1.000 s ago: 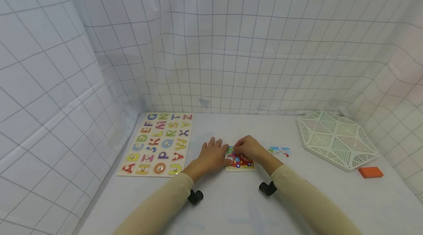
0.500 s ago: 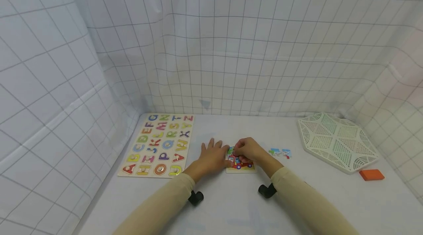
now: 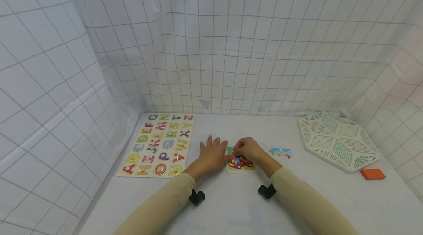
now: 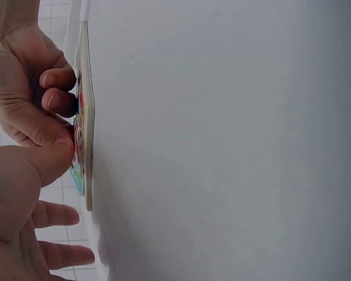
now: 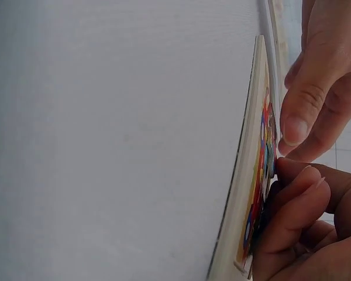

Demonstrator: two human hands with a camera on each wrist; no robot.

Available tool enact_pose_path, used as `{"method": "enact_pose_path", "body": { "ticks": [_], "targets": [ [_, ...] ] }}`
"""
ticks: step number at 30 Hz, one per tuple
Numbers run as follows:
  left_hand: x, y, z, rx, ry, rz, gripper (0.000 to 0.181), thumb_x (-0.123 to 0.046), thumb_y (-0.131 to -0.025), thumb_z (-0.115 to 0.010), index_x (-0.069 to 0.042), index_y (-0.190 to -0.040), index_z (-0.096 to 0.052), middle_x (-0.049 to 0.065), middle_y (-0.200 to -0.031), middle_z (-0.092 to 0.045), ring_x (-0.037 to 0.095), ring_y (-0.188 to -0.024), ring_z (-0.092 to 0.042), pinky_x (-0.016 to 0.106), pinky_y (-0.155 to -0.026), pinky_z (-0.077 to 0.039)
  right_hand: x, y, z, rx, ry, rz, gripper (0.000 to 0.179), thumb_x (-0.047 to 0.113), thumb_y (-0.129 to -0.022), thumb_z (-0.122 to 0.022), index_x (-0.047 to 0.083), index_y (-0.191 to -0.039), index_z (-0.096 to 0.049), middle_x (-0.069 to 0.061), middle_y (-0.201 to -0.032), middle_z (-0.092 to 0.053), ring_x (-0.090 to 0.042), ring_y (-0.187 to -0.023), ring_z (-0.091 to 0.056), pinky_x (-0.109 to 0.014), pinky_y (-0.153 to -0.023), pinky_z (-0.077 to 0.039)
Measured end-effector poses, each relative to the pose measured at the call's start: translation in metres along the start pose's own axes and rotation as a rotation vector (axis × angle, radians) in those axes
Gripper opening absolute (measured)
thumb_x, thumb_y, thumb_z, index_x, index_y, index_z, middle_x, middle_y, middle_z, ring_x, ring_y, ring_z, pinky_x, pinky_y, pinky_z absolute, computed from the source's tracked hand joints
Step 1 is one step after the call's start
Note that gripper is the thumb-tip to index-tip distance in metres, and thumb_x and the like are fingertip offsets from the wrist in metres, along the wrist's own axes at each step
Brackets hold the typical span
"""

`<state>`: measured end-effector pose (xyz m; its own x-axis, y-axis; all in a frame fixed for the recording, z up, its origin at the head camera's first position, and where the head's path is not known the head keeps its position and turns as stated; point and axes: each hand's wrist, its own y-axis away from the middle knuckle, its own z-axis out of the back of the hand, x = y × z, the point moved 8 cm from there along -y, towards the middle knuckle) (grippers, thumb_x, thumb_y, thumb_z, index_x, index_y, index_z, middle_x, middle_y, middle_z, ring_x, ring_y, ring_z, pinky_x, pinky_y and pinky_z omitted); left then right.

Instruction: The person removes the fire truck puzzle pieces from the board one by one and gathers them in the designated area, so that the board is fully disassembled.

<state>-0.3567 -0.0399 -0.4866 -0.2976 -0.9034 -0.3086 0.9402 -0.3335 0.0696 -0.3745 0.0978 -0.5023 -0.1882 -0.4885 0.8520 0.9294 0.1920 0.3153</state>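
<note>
A small square jigsaw puzzle [image 3: 241, 169] with a red vehicle picture and a pale wooden rim lies flat on the table between my hands. My left hand [image 3: 212, 156] is spread along its left side, fingers straight, the thumb [image 4: 52, 158] pressing on the picture. Over the upper right part, my right hand [image 3: 250, 149] pinches a puzzle piece at the picture's surface with thumb and forefinger; the fingers hide most of this piece. The right hand's other fingers [image 5: 298, 216] curl close over the board. Loose blue-and-white puzzle pieces [image 3: 281, 152] lie just to the right.
On the left lies a wooden alphabet board [image 3: 158, 145] with coloured letters. A pale hexagonal lattice mat [image 3: 338, 141] sits at the right, an orange block [image 3: 372, 174] at its front corner. A gridded white curtain [image 3: 218, 51] encloses the back and sides.
My left thumb has slid slightly up and inward over the puzzle's left part. The right hand keeps its pinch at nearly the same spot; the loose pieces have not moved.
</note>
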Motion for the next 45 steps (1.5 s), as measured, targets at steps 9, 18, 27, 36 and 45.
{"method": "enact_pose_path", "body": {
  "ticks": [9, 18, 27, 36, 45],
  "targets": [
    [0.001, -0.004, 0.000, 0.033, -0.020, 0.023, 0.064, -0.049, -0.096, -0.066, -0.014, -0.149, -0.052, 0.022, -0.157, -0.041, 0.052, -0.150, -0.022, 0.076, -0.113, -0.016, 0.001, 0.001, -0.004, 0.020, -0.045, 0.027, 0.006, 0.004, -0.093, -0.070, 0.003, -0.097, -0.066, -0.009, -0.084, -0.067, -0.011, -0.056, -0.056, -0.020, -0.048, -0.048],
    [-0.002, -0.005, -0.003, 0.039, -0.033, 0.017, 0.057, -0.047, -0.097, -0.065, -0.018, -0.146, -0.057, 0.020, -0.157, -0.042, 0.050, -0.150, -0.022, 0.075, -0.113, -0.018, 0.006, 0.001, 0.001, -0.060, 0.033, 0.040, 0.017, 0.005, -0.088, -0.072, 0.004, -0.104, -0.066, -0.009, -0.081, -0.064, -0.012, -0.053, -0.054, -0.020, -0.045, -0.046],
    [-0.003, -0.004, -0.003, 0.031, -0.041, 0.011, 0.056, -0.046, -0.098, -0.065, -0.018, -0.146, -0.057, 0.020, -0.158, -0.041, 0.051, -0.150, -0.021, 0.075, -0.113, -0.018, 0.006, 0.004, 0.001, -0.059, 0.080, 0.029, 0.008, 0.008, -0.092, -0.071, 0.003, -0.097, -0.067, -0.009, -0.074, -0.063, -0.012, -0.052, -0.053, -0.020, -0.046, -0.046],
    [-0.005, -0.005, -0.005, 0.025, -0.076, 0.001, 0.055, -0.045, -0.098, -0.064, -0.016, -0.145, -0.058, 0.020, -0.155, -0.044, 0.051, -0.149, -0.024, 0.075, -0.113, -0.020, 0.005, 0.003, 0.001, -0.050, 0.119, 0.023, 0.007, 0.009, -0.089, -0.073, 0.005, -0.087, -0.068, -0.005, -0.073, -0.063, -0.010, -0.054, -0.052, -0.019, -0.048, -0.044],
    [-0.008, -0.004, -0.001, 0.009, -0.108, -0.014, 0.056, -0.046, -0.099, -0.064, -0.014, -0.144, -0.059, 0.021, -0.152, -0.046, 0.049, -0.147, -0.029, 0.074, -0.113, -0.022, 0.008, 0.005, 0.000, -0.025, 0.004, 0.050, 0.008, 0.005, -0.089, -0.072, 0.005, -0.092, -0.064, -0.006, -0.075, -0.063, -0.011, -0.054, -0.052, -0.019, -0.046, -0.042]
  ]
}}
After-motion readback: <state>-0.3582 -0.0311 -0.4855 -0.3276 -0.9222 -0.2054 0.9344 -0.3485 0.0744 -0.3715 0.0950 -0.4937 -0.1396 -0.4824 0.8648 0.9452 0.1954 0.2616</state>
